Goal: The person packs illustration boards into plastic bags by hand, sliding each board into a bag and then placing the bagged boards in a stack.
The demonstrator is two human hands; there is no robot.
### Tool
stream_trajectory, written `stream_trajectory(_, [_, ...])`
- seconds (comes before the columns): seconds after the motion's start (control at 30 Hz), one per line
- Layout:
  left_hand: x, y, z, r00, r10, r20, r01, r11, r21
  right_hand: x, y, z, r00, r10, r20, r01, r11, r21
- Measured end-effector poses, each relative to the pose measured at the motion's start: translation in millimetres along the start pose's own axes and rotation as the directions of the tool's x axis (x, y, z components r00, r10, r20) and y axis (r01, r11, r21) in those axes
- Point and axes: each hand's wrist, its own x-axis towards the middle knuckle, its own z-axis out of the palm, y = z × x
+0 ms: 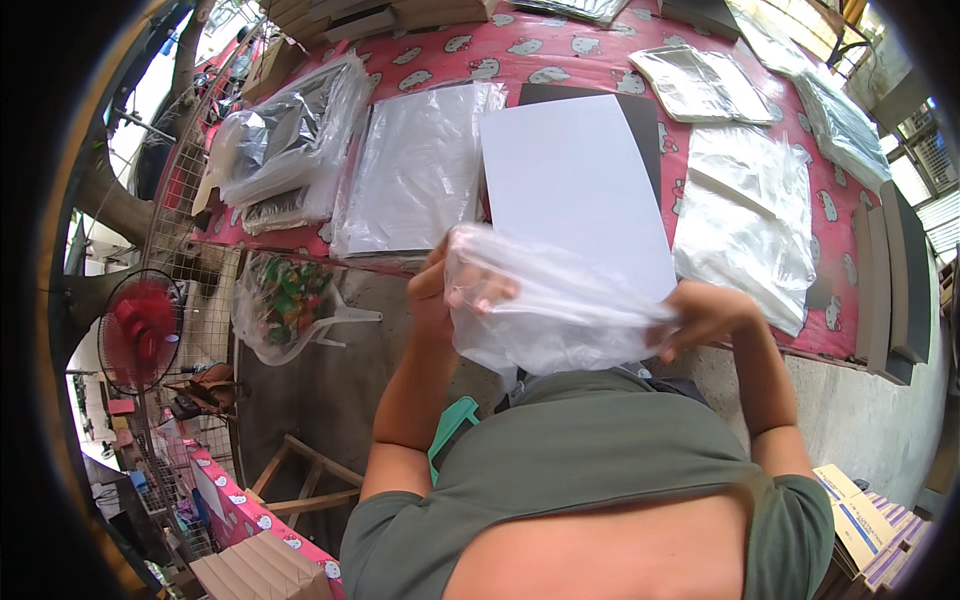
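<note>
The surface (600, 60) ahead is almost wholly covered: a white sheet (575, 190) lies in the middle, flanked closely by plastic-wrapped stacks (420, 170) and loose bags (745, 215). Open room is left only over the floor (370, 330) before its near edge, where a filled bag (285, 305) hangs.

clear plastic bag (560, 315), white-and-blue boxes (865, 520) lower right

— What lies on the pink-clothed bench (590, 55)?
— A white rectangular sheet (575, 185) in the middle, a flat clear-wrapped stack (415, 170) just left of it, a crumpled clear plastic bag (745, 215) to its right.
— And nearer?
— A clear thin plastic bag (545, 310) held before the sheet's near edge.
</note>
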Motion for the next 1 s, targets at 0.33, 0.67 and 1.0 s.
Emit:
stream_trajectory(0.33, [2.0,-1.9,-36.7,0.687,-0.668,-0.286,0.588,0.281,0.758,-12.3,2.9,12.5,0.761,0.074,-0.645,0.561,0.427,0.71])
stream_trajectory(0.67, [-11.4,-15.9,-37.0,0.861,-0.432,-0.269,0.42,0.304,0.855,-9.1,29.1,20.3,0.853,-0.02,-0.521,0.158,0.962,0.222])
stream_trajectory(1.0, [-85.2,-79.4,-42.0,0.734,0.327,-0.596,0.231,0.704,0.672,-37.2,88.2,38.7,0.589,0.33,-0.738,0.11,0.872,0.478])
